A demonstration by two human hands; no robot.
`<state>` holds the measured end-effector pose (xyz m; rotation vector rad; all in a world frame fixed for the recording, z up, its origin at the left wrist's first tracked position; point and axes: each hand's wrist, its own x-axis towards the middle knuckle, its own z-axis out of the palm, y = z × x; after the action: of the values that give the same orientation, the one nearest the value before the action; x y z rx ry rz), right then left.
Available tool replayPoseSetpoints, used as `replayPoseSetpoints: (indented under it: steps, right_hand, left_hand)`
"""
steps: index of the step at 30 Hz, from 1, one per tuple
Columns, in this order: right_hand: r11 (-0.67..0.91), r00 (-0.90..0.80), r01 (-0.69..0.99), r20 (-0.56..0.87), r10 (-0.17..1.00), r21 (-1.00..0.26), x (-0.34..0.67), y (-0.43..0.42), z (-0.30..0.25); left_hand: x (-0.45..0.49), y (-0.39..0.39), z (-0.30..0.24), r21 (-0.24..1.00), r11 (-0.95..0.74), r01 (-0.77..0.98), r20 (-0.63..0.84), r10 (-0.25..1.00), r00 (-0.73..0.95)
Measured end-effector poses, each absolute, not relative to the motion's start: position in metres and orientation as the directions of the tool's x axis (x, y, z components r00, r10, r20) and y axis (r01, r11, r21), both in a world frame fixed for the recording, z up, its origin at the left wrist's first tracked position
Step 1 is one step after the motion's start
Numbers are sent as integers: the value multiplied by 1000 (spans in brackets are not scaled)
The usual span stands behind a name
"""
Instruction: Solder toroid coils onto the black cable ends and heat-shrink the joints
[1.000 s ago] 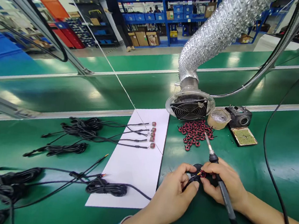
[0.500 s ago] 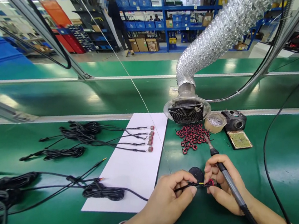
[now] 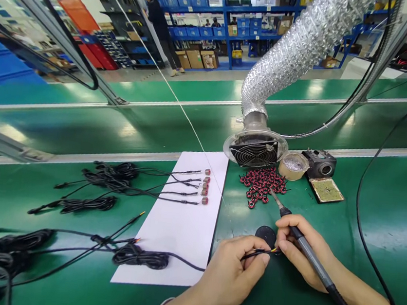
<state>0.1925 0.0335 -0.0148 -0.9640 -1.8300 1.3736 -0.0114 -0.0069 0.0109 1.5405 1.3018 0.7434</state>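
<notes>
My left hand (image 3: 227,271) pinches the end of a black cable (image 3: 250,254) between thumb and fingers; a short yellow wire tip sticks out toward my right fingers. In my right hand (image 3: 306,247) lies a soldering iron (image 3: 312,258), its metal tip pointing up and left near a pile of small red-and-black wound coils (image 3: 263,183). The right thumb and fingertips press together at the wire tip; whether a coil is between them is hidden. Behind both hands sits a dark round disc (image 3: 266,234).
A fume extractor fan (image 3: 255,153) hangs over the pile. Beyond it stand a tub (image 3: 293,166) and an iron stand with a sponge (image 3: 327,190). White board (image 3: 180,223) carries several cables with coils. Coiled cables (image 3: 4,252) lie left. A person (image 3: 159,20) stands in the background.
The iron's tip has swung left and down from the pile's right edge. My right fingers have closed in on the wire end, and the red coil seen there is out of sight.
</notes>
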Motion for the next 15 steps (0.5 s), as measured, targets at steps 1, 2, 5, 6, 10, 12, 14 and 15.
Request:
replayPoseSetpoints:
  steps: [1, 2, 5, 6, 10, 12, 14, 15]
  right_hand:
    - [193, -529, 177, 72, 846, -965, 193, 34, -14]
    - [208, -536, 180, 81, 840, -962, 194, 35, -14]
    - [242, -556, 189, 99, 825, -952, 195, 36, -13]
    - [251, -562, 191, 103, 821, -949, 195, 37, -13]
    - [296, -573, 217, 124, 810, -930, 194, 37, -11]
    - [325, -582, 235, 135, 802, -916, 194, 36, -10]
    - [341, -596, 251, 133, 792, -906, 194, 36, -8]
    - [343, -602, 259, 127, 788, -903, 194, 35, -8]
  left_hand:
    - [-11, -7, 11, 914, -12, 404, -96, 964, 247]
    - [-11, -6, 12, 904, -44, 426, -68, 967, 245]
    - [-11, -6, 14, 868, -135, 478, 13, 968, 250]
    - [-11, -6, 14, 856, -161, 492, 38, 967, 252]
    - [-11, -7, 11, 808, -270, 524, 140, 951, 274]
    - [-11, -9, 9, 788, -316, 528, 184, 940, 289]
    - [-10, -9, 8, 772, -348, 532, 211, 929, 302]
    - [-10, -10, 7, 766, -360, 533, 219, 925, 310]
